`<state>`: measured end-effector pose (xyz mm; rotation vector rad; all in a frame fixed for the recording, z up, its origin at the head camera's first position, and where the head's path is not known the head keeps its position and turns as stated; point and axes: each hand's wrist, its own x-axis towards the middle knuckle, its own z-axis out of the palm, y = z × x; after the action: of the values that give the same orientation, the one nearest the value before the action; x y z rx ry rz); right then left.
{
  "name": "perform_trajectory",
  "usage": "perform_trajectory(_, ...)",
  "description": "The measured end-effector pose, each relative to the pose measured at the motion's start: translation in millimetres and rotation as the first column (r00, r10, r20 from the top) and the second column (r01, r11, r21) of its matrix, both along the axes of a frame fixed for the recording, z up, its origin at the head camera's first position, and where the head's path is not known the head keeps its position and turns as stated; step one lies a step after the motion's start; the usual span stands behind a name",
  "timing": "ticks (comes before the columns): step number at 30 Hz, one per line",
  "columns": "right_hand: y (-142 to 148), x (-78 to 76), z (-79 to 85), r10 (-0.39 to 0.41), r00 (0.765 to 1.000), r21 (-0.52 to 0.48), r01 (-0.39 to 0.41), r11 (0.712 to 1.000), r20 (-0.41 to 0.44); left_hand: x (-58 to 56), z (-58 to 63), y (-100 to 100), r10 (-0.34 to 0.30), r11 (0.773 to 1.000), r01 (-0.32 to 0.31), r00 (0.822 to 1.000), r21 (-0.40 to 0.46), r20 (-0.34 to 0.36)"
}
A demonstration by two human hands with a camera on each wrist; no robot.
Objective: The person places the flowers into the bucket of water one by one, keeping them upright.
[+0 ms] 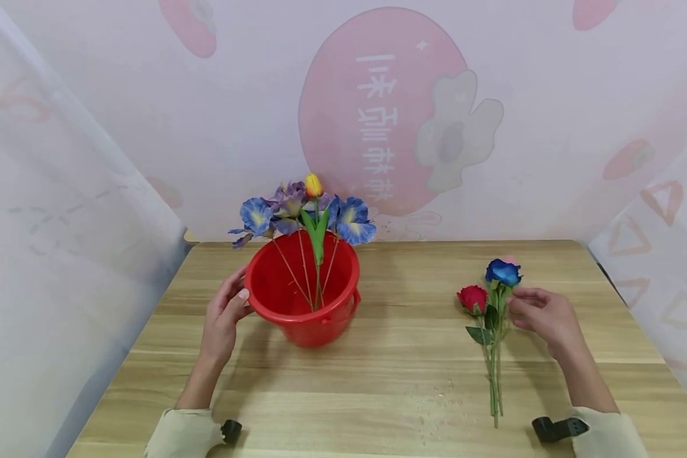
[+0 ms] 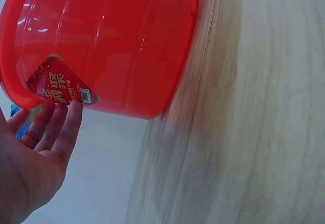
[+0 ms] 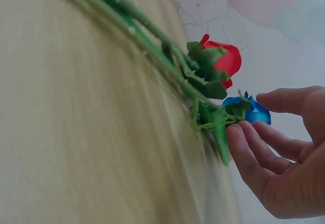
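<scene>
Left hand (image 2: 35,158) open, straight fingertips (image 2: 73,109) touching red bucket (image 2: 111,46) wall just below its label (image 2: 58,87). Bucket sits on wooden worktop (image 2: 254,122).

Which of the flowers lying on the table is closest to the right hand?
The blue rose: the right hand reaches just below its head, while the red rose lies farther left.

The red bucket (image 1: 301,299) is smooth, glossy plastic that catches highlights, with a printed paper label (image 2: 60,86) stuck on its wall. The table (image 1: 389,394) looks like pale wood with a matt, streaky grain. The blue flowers (image 1: 303,216) in the bucket and the red rose (image 1: 472,298) and blue rose (image 1: 504,272) near the table's right edge have soft, cloth-like petals and shiny green plastic stems.
</scene>
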<state>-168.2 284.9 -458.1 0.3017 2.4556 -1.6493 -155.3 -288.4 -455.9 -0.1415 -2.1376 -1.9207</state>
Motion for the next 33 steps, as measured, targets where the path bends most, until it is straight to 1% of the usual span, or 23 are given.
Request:
perform_trajectory(5,4.4,-3.6,-12.0,0.054,0.998,0.017,-0.055,0.998,0.042,-0.5,0.8,0.1,0.005,1.0,-0.005,1.0,-0.002,0.005)
perform_trajectory(9,4.7,-5.4,-17.9,0.071,0.995,-0.008,-0.071,0.997,0.067,-0.2,0.9,0.0,0.009,1.0,-0.009,1.0,-0.002,0.013)
perform_trajectory(16,4.3,-6.0,-23.2,0.048,0.991,-0.04,-0.043,0.998,0.129,0.1,0.4,0.6,0.006,1.0,-0.006,1.0,-0.003,0.014)
perform_trajectory(28,1.8,-7.8,-29.9,0.052,0.992,-0.011,-0.051,0.999,0.116,0.7,0.0,-0.2,0.006,1.0,-0.005,1.0,-0.008,0.021)
perform_trajectory(33,-1.3,-7.2,-28.6,0.041,0.993,0.003,-0.042,0.999,0.111,0.7,0.2,0.3,0.006,1.0,-0.006,1.0,-0.01,0.02)
